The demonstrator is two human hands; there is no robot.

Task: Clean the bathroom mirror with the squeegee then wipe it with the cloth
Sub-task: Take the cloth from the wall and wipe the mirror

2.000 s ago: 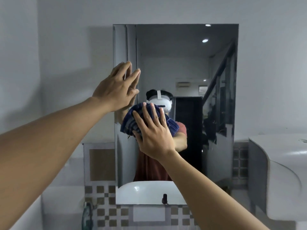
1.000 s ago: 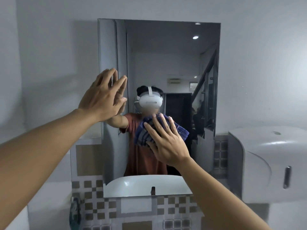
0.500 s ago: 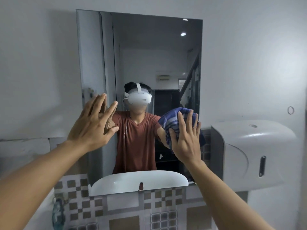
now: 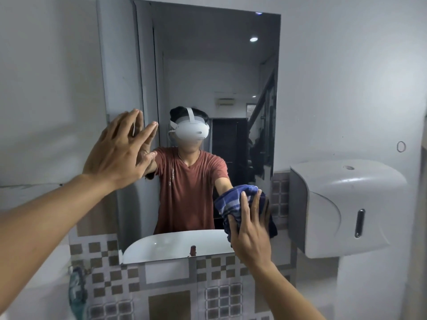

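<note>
Far left, low by the tiles, a teal object [image 4: 77, 294] hangs blurred; what it is cannot be told. Up from there comes the left hand [image 4: 115, 155], flat and open, fingers [image 4: 147, 132] spread, palm facing the left part of the bathroom mirror [image 4: 208, 65] and meeting its own reflection there, holding nothing. Across the glass, the reflection shows a person in a rust-red T-shirt [image 4: 189, 185] wearing a white headset [image 4: 191, 131], with the white basin [image 4: 175, 244] reflected along the bottom edge. Below the mirror runs a band of checkered brown and grey tiles [image 4: 161, 285]. Now the lower right corner of the glass: the blue checked cloth [image 4: 228, 202] is bunched up and pressed against the mirror, right by its right edge. The right hand [image 4: 250, 236] lies over it, palm flat, fingers [image 4: 245, 204] stretched up and slightly parted across the fabric, pushing it onto the glass. Just beside the mirror's right edge, a white paper dispenser [image 4: 346, 209] is mounted on the wall [image 4: 346, 77].
</note>
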